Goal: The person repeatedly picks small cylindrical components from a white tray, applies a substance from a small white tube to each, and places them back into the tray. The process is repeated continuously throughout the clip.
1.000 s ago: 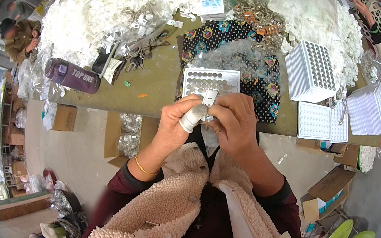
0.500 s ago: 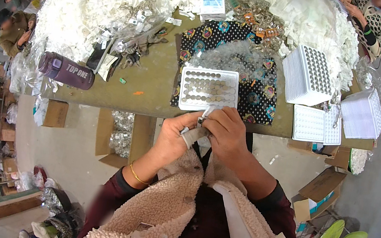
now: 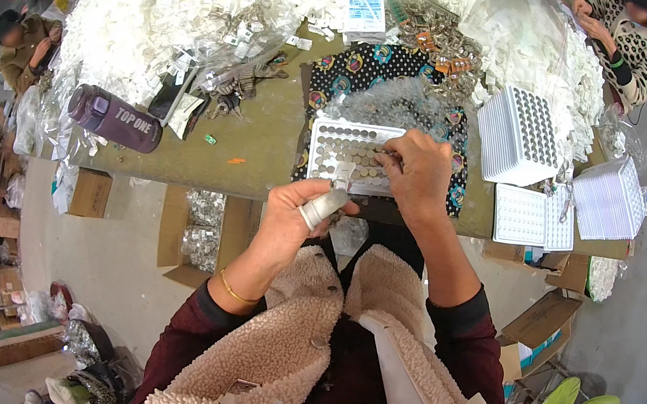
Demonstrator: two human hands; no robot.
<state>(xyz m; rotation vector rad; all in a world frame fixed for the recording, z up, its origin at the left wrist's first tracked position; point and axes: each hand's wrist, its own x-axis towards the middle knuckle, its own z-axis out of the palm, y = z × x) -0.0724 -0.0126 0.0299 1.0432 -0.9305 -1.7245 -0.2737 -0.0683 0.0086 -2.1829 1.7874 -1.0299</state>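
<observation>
My left hand (image 3: 294, 213) is just off the table's front edge, its fingers closed on a small white plastic piece (image 3: 343, 173) that sticks up in front of the tray. A pale wrap (image 3: 322, 208) covers one of its fingers. My right hand (image 3: 421, 176) reaches over the right side of a white tray (image 3: 314, 150). Its thumb and fingers are pinched together at the round grey discs (image 3: 360, 151), which look like button cells and sit in rows. Whatever lies between those fingertips is too small to make out. The tray rests on a dark patterned cloth (image 3: 325, 89).
A purple bottle (image 3: 114, 119) lies at left on the table. White plastic pieces (image 3: 169, 3) are heaped along the back. At right stand stacked disc trays (image 3: 522, 135), beside an empty-looking white tray (image 3: 520, 215). A co-worker (image 3: 630, 51) sits far right; cardboard boxes (image 3: 236, 227) stand below.
My right hand has left my left hand and moved up and right onto the tray's discs. The left hand has shifted slightly down and left, keeping the white piece.
</observation>
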